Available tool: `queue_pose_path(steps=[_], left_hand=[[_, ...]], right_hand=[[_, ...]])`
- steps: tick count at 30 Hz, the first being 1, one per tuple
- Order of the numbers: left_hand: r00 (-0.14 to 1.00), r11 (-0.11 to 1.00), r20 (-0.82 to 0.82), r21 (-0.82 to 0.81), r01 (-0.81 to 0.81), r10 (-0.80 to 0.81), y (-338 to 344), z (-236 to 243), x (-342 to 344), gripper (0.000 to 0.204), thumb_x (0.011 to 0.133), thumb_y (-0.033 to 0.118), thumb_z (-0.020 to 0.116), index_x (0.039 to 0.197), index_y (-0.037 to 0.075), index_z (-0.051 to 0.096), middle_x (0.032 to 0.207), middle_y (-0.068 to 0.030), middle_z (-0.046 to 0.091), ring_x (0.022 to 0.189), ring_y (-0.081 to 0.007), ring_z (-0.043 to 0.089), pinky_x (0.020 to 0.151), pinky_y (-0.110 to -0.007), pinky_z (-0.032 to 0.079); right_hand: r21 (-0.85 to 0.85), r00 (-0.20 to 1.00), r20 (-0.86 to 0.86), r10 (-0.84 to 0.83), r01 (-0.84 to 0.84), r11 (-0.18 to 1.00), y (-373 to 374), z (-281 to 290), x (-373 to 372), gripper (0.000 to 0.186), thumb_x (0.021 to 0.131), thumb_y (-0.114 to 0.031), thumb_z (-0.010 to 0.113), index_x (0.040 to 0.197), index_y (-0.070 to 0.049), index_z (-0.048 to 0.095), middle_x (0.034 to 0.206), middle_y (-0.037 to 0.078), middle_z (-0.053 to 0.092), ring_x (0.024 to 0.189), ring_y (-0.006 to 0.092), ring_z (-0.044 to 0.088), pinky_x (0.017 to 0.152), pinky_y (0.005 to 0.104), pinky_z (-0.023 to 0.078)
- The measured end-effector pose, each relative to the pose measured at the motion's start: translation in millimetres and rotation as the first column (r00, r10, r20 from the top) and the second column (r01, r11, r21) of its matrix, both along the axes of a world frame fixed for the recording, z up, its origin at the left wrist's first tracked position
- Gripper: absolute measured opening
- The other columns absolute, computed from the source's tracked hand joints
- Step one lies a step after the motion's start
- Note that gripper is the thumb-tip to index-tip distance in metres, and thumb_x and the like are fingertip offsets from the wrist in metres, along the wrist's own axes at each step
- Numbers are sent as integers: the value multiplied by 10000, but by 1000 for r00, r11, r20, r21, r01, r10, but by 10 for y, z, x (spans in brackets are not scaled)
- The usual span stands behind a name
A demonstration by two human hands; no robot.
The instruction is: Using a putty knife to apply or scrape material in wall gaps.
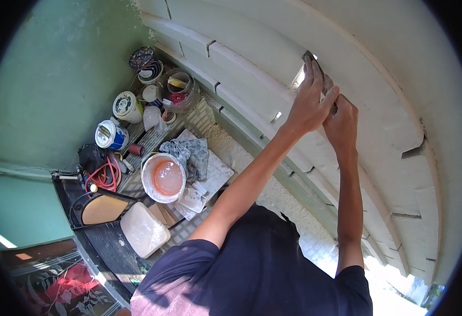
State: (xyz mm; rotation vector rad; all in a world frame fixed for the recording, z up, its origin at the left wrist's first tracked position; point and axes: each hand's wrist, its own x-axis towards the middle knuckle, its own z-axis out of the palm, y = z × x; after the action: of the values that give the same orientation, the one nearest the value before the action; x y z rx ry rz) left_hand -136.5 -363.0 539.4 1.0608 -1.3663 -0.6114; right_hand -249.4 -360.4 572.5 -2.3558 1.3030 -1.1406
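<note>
Both of my arms reach up to a pale, stepped wall surface with smooth coated panels. My right hand (pixel 341 124) is closed around a dark, narrow hand tool (pixel 336 109) whose exact kind I cannot make out. Over the same tool lies my left hand (pixel 310 102), its fingers together and pressing it toward the panel, its thumb touching the right hand. The tool's thin dark end (pixel 308 54) shows past the left fingertips, against the panel (pixel 262 37). Beside the left fingers is a bright rectangular slot (pixel 298 77); most of the tool is hidden by my hands.
On the left, a white bucket (pixel 145 181) holds pinkish liquid, with a grey stained cloth (pixel 195 158) beside it. Several paint tubs, including a blue-white one (pixel 116 138), line the green wall (pixel 78 79). A red hose (pixel 104 176) and a cream stool seat (pixel 142 231) are nearer.
</note>
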Motion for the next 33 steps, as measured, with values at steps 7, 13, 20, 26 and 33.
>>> queue_pose_path(steps=[7,13,20,26,33], left_hand=[[1000,1000,-14,-10,-9,9,-3,-2,13,892,967,378,536,1479,-204,94,1589,-375,24,1509,-456,29,1228,-444,134],[1000,1000,20,-23,-17,17,27,-34,-5,905,962,396,536,1488,-191,92,1587,-379,20,1510,-449,31,1229,-438,126],[1000,999,19,-33,-18,19,-6,15,16,941,943,394,556,1482,-202,66,1588,-377,3,1506,-465,23,1229,-446,130],[1000,1000,23,3,-7,7,-50,31,0,943,936,386,560,1483,-201,65,1588,-376,8,1505,-467,20,1231,-440,127],[999,999,-17,7,-49,49,64,12,-93,933,942,389,554,1499,-177,65,1594,-365,10,1511,-450,22,1226,-443,154]], right_hand=[[-35,999,-6,36,-36,999,40,21,45,231,880,-70,608,1057,59,680,897,260,684,814,428,673,710,441,525],[-63,997,53,62,-59,996,58,-70,56,181,877,-69,610,979,73,657,868,261,670,796,442,659,698,463,513],[-115,998,-21,61,-63,991,-1,-94,-1,201,878,-55,609,1022,70,671,913,256,678,822,439,661,695,459,512],[87,989,-141,-37,49,995,73,79,3,340,892,-38,587,1217,47,641,1021,244,707,913,395,701,787,397,541],[-53,992,12,129,-128,990,39,20,-48,320,898,-45,583,1195,54,651,999,236,713,877,380,708,768,391,539]])
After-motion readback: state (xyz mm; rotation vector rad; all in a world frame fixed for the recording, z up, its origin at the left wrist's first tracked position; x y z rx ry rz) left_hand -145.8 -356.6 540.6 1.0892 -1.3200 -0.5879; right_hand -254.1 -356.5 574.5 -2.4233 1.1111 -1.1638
